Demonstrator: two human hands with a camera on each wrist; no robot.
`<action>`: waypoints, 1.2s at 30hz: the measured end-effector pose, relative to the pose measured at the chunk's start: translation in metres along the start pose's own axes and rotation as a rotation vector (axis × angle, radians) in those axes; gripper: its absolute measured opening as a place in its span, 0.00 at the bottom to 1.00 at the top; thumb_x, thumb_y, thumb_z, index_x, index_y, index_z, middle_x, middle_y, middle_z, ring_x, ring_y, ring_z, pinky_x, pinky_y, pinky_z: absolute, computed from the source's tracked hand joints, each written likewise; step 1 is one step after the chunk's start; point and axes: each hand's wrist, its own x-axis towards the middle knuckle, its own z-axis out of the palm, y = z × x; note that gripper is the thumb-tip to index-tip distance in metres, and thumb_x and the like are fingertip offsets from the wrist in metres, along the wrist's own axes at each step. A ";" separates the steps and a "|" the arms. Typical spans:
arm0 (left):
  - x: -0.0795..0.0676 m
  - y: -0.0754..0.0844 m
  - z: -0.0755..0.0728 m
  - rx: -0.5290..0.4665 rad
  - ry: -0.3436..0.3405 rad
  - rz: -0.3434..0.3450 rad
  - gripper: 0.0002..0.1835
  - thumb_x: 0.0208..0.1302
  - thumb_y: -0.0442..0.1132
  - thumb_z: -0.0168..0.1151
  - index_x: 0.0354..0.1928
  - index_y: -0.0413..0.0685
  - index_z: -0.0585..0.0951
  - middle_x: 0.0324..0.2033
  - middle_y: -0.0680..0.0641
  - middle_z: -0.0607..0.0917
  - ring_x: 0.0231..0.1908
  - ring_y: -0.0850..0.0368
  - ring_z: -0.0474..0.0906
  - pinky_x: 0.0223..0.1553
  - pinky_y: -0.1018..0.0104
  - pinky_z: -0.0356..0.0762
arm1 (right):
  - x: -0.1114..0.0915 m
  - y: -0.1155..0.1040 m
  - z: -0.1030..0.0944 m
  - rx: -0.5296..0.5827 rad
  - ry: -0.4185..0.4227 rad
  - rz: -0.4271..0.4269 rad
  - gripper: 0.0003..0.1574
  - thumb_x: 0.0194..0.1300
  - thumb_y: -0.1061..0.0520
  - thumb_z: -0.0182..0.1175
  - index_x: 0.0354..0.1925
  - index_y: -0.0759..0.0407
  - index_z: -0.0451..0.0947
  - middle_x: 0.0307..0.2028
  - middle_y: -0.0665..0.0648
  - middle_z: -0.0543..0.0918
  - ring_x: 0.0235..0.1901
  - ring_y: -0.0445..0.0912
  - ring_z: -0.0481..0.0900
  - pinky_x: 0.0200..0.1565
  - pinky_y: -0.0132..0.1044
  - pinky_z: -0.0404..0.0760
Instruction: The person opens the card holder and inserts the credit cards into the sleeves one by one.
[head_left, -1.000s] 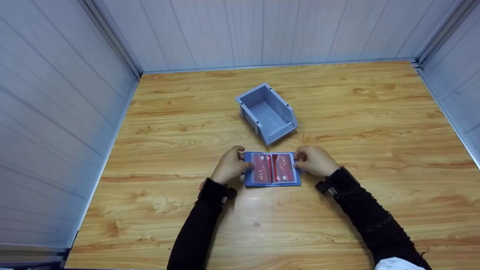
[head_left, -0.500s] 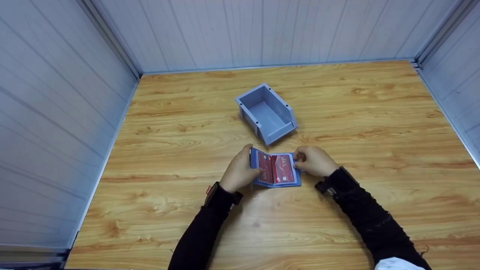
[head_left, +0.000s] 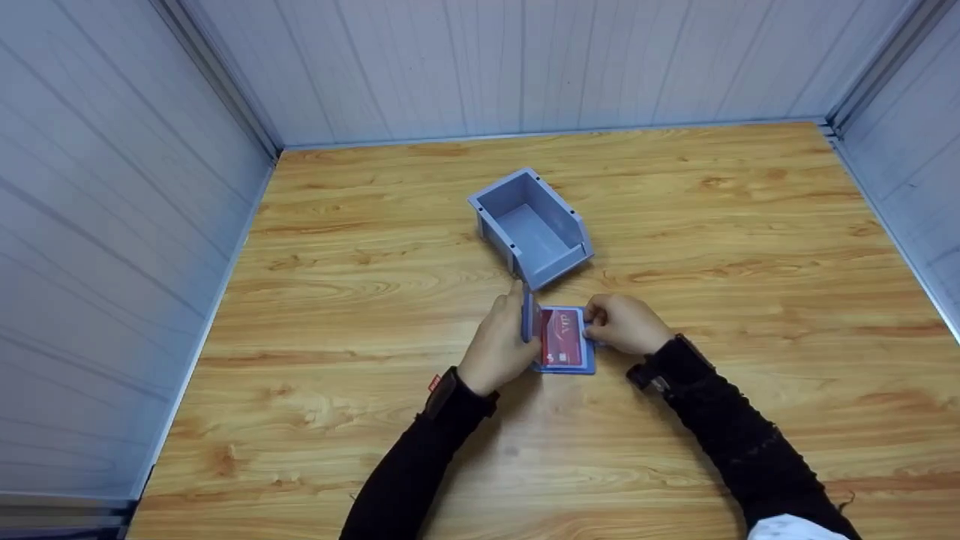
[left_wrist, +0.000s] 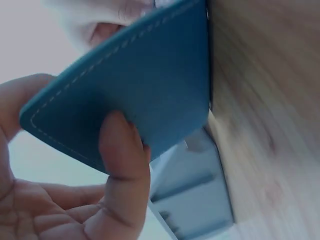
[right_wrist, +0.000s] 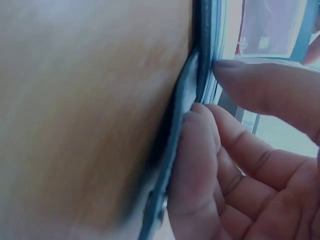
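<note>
A blue card holder (left_wrist: 145, 80) with stitched edges lies partly unfolded on the table. In its clear sleeve shows a red card (head_left: 564, 337) marked VIP. My left hand (head_left: 501, 345) pinches the left cover between thumb and fingers and holds it nearly upright. My right hand (head_left: 628, 324) pinches the right edge, with the right half lying flat. In the right wrist view, a blue strap (right_wrist: 172, 145) with a metal snap hangs out from that edge beside my right fingers (right_wrist: 192, 165). The left cover's inner face is mostly hidden in the head view.
A grey open-front plastic bin (head_left: 531, 225) stands just beyond the card holder, turned at an angle. The wood-grain table (head_left: 337, 315) is bounded by pale panel walls (head_left: 450, 67) at the back and sides.
My left hand has moved right and lifted the left cover from flat to nearly upright, folding it toward the right half. My right hand has stayed at the right edge.
</note>
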 end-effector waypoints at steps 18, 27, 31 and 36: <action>0.002 0.011 0.041 0.377 -0.056 0.179 0.38 0.50 0.47 0.69 0.62 0.34 0.74 0.54 0.39 0.75 0.51 0.46 0.75 0.50 0.58 0.80 | 0.001 0.001 0.000 -0.035 -0.002 -0.018 0.09 0.55 0.59 0.63 0.36 0.62 0.81 0.27 0.54 0.80 0.26 0.44 0.74 0.31 0.35 0.72; 0.005 0.020 0.052 0.522 -0.108 0.186 0.39 0.55 0.52 0.68 0.62 0.30 0.73 0.60 0.33 0.76 0.60 0.40 0.75 0.56 0.56 0.79 | 0.001 0.000 0.000 -0.031 0.010 -0.025 0.06 0.56 0.60 0.63 0.34 0.60 0.81 0.25 0.53 0.81 0.24 0.42 0.74 0.31 0.35 0.73; 0.006 0.024 0.055 0.581 -0.129 0.168 0.41 0.56 0.55 0.68 0.62 0.29 0.73 0.61 0.32 0.75 0.61 0.38 0.74 0.55 0.57 0.80 | 0.001 -0.001 0.000 -0.044 0.015 -0.024 0.06 0.56 0.60 0.62 0.34 0.60 0.81 0.25 0.52 0.82 0.24 0.41 0.75 0.31 0.34 0.73; 0.007 0.026 0.060 0.628 -0.139 0.140 0.40 0.56 0.55 0.68 0.62 0.30 0.73 0.61 0.33 0.75 0.61 0.37 0.73 0.51 0.58 0.83 | 0.000 0.001 -0.001 -0.037 0.000 -0.019 0.06 0.57 0.60 0.63 0.35 0.60 0.81 0.25 0.52 0.82 0.24 0.41 0.75 0.31 0.35 0.74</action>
